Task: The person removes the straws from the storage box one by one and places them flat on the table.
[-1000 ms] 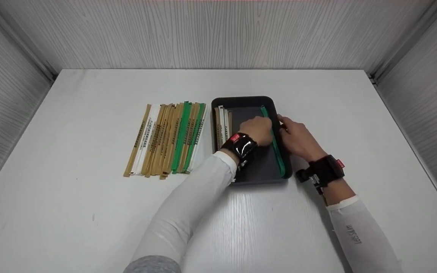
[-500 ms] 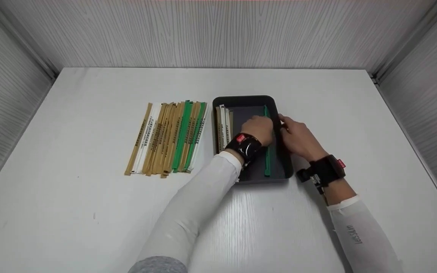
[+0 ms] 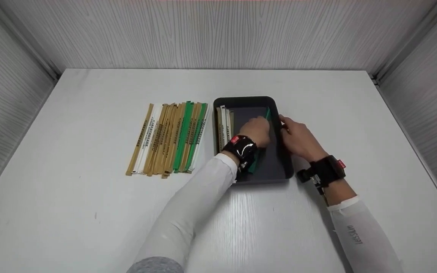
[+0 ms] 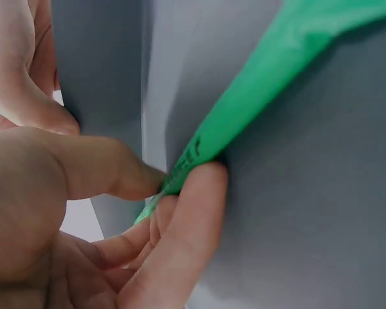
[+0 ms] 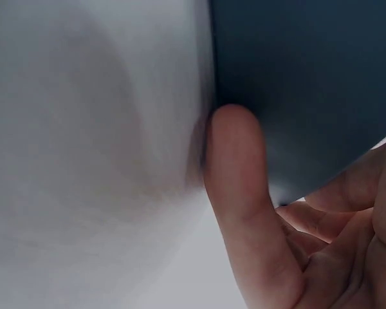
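Note:
Over the dark grey tray [image 3: 273, 165], my left hand [image 3: 256, 132] pinches a slim green paper-wrapped straw [image 4: 241, 106] between thumb and fingers. The straw slants, its far end near the tray's right wall and its near end toward the left; the hand hides its middle in the head view. My right hand [image 3: 301, 141] rests against the outside of the tray's right wall, its straight thumb [image 5: 238, 158] on the dark surface. Several brown and white wrapped straws [image 3: 224, 125] lie lengthwise along the tray's left side, partly behind the left wrist.
Left of the tray, a row of brown, white and green wrapped straws [image 3: 165, 140] lies on the white table [image 3: 70, 201], some overlapping. Pale wood-grain panels [image 3: 214, 34] close off the back and both sides.
The green straw has swung from along the tray's right wall to a slant, its near end moving left. My left hand has shifted slightly; my right hand stays at the tray wall.

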Motion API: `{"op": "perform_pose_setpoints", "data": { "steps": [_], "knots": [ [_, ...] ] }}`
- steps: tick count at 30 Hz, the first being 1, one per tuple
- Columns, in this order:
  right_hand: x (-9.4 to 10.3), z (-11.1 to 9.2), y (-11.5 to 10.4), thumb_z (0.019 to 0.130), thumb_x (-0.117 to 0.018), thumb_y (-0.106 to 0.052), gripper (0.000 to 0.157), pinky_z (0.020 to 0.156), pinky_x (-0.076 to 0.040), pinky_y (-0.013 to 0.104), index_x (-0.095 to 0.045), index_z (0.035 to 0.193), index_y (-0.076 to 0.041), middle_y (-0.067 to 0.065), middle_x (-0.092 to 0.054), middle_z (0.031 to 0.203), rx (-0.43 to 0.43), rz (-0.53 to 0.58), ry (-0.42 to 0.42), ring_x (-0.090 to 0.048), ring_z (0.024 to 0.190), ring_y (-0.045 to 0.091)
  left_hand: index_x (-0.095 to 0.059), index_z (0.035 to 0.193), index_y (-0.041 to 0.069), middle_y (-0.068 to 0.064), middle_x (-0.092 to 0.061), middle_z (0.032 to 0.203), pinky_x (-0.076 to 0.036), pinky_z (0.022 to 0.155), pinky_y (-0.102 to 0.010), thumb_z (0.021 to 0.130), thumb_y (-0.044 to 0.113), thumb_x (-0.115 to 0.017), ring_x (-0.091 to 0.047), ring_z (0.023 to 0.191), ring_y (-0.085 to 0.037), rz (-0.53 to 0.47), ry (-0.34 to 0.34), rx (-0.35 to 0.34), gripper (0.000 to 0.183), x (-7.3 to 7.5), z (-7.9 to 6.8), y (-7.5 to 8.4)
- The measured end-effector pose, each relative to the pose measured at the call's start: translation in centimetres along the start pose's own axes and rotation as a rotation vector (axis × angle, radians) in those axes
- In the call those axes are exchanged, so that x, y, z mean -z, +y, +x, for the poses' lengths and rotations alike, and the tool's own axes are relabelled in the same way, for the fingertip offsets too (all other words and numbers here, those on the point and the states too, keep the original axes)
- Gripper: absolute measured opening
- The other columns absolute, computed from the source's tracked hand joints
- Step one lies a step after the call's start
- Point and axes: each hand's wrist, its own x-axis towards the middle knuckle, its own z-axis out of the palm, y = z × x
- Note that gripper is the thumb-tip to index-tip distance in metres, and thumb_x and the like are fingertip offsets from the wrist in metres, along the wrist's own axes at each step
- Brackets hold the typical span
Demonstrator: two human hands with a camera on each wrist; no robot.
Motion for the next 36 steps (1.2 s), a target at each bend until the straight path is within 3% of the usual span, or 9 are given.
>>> {"op": "perform_pose_setpoints", "data": {
  "steps": [9, 12, 17, 19, 26, 30, 36],
  "knots": [
    [-0.3, 0.1, 0.0, 0.11, -0.035, -0.014, 0.052, 0.086, -0.052, 0.044, -0.034, 0.159, 0.003, 0.028, -0.059, 0.14, 0.03, -0.022, 0.003, -0.064, 0.106, 0.033, -0.046, 0.143, -0.01, -0.017, -0.07, 0.105, -0.054, 0.061, -0.032, 0.094, 0.004, -0.06, -0.068, 0.077, -0.027, -0.178, -0.005, -0.024, 0.052, 2.1, -1.8, -0.5],
    [-0.3, 0.1, -0.1, 0.11, -0.035, -0.014, 0.052, 0.087, -0.052, 0.044, -0.033, 0.159, 0.002, 0.029, -0.058, 0.14, 0.025, -0.018, 0.005, -0.065, 0.107, 0.034, -0.037, 0.149, -0.013, -0.018, -0.066, 0.11, -0.055, 0.063, -0.032, 0.095, 0.003, -0.056, -0.067, 0.081, -0.027, -0.252, 0.023, -0.068, 0.059, 3.7, -2.8, -0.8],
    [-0.2, 0.1, -0.1, 0.11, -0.036, -0.013, 0.051, 0.086, -0.051, 0.045, -0.035, 0.159, 0.001, 0.029, -0.06, 0.139, 0.013, -0.023, 0.017, -0.064, 0.105, 0.034, -0.051, 0.132, -0.008, -0.016, -0.06, 0.11, -0.053, 0.073, -0.034, 0.098, 0.008, -0.055, -0.059, 0.091, -0.025, -0.297, 0.125, -0.163, 0.037, 6.8, -4.8, -2.1],
    [-0.2, 0.1, 0.0, 0.11, -0.036, -0.013, 0.051, 0.087, -0.051, 0.045, -0.035, 0.159, 0.001, 0.028, -0.059, 0.139, 0.01, -0.022, 0.018, -0.063, 0.105, 0.034, -0.053, 0.124, -0.003, -0.013, -0.058, 0.106, -0.053, 0.075, -0.034, 0.099, 0.008, -0.055, -0.058, 0.092, -0.024, -0.318, 0.159, -0.175, 0.028, 7.9, -5.6, -3.0],
    [-0.2, -0.1, 0.0, 0.11, -0.037, -0.013, 0.052, 0.09, -0.05, 0.046, -0.034, 0.16, 0.0, 0.028, -0.058, 0.142, 0.006, -0.025, 0.023, -0.062, 0.108, 0.034, -0.05, 0.135, -0.004, -0.014, -0.062, 0.111, -0.053, 0.07, -0.035, 0.101, 0.006, -0.054, -0.06, 0.085, -0.023, -0.382, 0.211, -0.122, 0.036, 10.6, -8.2, -7.3],
    [-0.2, -0.1, -0.1, 0.11, -0.037, -0.014, 0.052, 0.093, -0.05, 0.048, -0.033, 0.16, 0.001, 0.029, -0.056, 0.143, 0.0, -0.026, 0.02, -0.062, 0.112, 0.035, -0.052, 0.134, -0.006, -0.015, -0.062, 0.107, -0.053, 0.068, -0.037, 0.099, 0.006, -0.054, -0.06, 0.083, -0.025, -0.307, 0.241, -0.063, 0.038, 10.6, -9.1, -10.3],
    [-0.2, -0.1, -0.1, 0.11, -0.036, -0.013, 0.052, 0.102, -0.048, 0.05, -0.033, 0.159, 0.003, 0.03, -0.054, 0.147, 0.011, -0.036, 0.02, -0.059, 0.125, 0.038, -0.056, 0.125, -0.012, -0.017, -0.057, 0.099, -0.057, 0.067, -0.043, 0.094, 0.002, -0.052, -0.056, 0.085, -0.028, -0.202, 0.257, 0.026, 0.035, 9.3, -9.6, -13.9]
  ]
}}
